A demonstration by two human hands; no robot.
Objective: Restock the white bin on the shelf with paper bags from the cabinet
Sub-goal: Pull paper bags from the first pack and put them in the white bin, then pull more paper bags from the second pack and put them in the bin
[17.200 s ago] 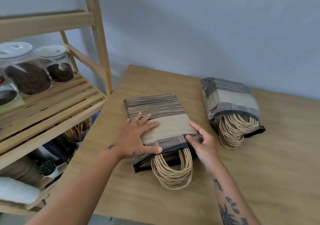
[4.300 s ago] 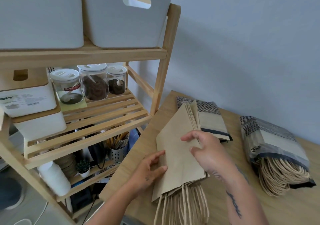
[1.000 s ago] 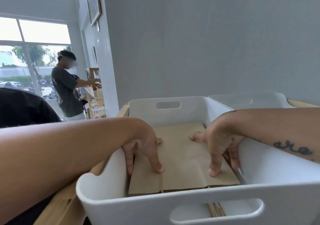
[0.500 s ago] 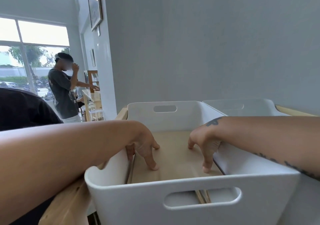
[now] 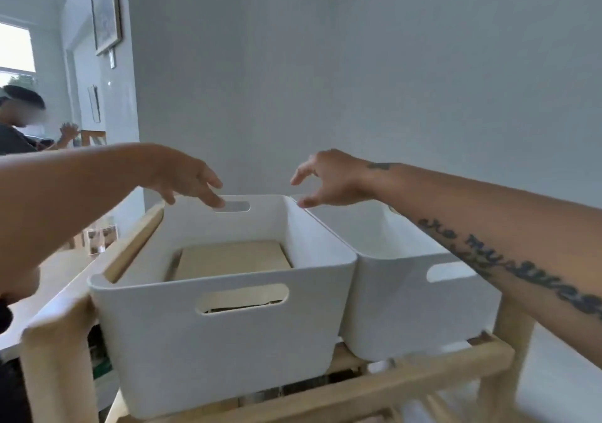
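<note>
A white bin (image 5: pixel 169 341) with handle slots stands on the top of the wooden shelf (image 5: pixel 374 390). A flat stack of brown paper bags (image 5: pixel 233 259) lies on its bottom, also showing through the front slot. My left hand (image 5: pixel 190 181) hovers above the bin's far left rim, fingers loosely spread, holding nothing. My right hand (image 5: pixel 329 178) hovers above the bin's far right corner, fingers relaxed and empty. Neither hand touches the bags.
A second white bin (image 5: pixel 407 308) sits tight against the first on its right, under my right forearm. The grey wall stands just behind both bins. Another person (image 5: pixel 18 119) stands far off at the left by a window.
Both hands have lifted out of the bin and off the paper bags, rising above its far rim. The bags stay flat on the bottom. The view has pulled back and up.
</note>
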